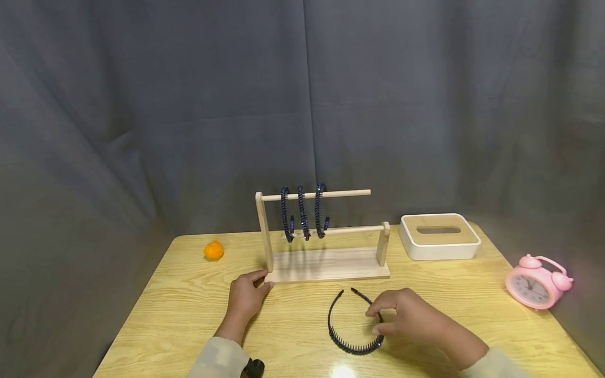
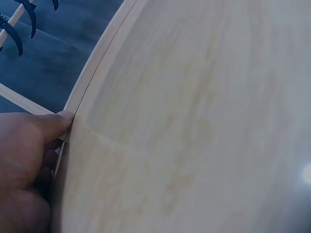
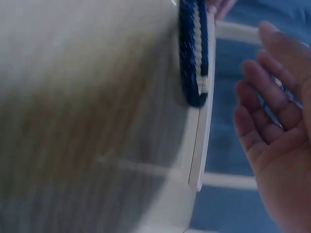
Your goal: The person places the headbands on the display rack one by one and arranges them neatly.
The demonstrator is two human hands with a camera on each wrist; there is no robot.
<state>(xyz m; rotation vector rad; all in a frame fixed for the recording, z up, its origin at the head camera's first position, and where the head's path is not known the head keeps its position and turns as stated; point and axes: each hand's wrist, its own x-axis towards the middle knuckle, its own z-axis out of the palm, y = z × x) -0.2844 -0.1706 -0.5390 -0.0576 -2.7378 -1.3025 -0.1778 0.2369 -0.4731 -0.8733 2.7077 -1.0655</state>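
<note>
A wooden stand (image 1: pixel 326 264) with two rods bears three dark blue toothed headbands, the middle headband (image 1: pixel 302 210) among them, toward the left of the rods. My left hand (image 1: pixel 246 296) holds the left front corner of the stand's base, thumb along the edge in the left wrist view. In front of the stand a dark toothed headband (image 1: pixel 353 348) lies on the table, ends pointing to the stand. Over its right side hovers my right hand (image 1: pixel 406 317), thumb and fingers apart. The right wrist view shows that hand (image 3: pixel 277 131) with nothing in its grasp.
A white tissue box (image 1: pixel 441 252) with a wooden lid stands right of the stand. Farther right is a pink alarm clock (image 1: pixel 531 286). A small orange object (image 1: pixel 214 250) lies at the back left of the wooden table (image 1: pixel 165 315). Grey curtains (image 1: pixel 236 115) hang behind.
</note>
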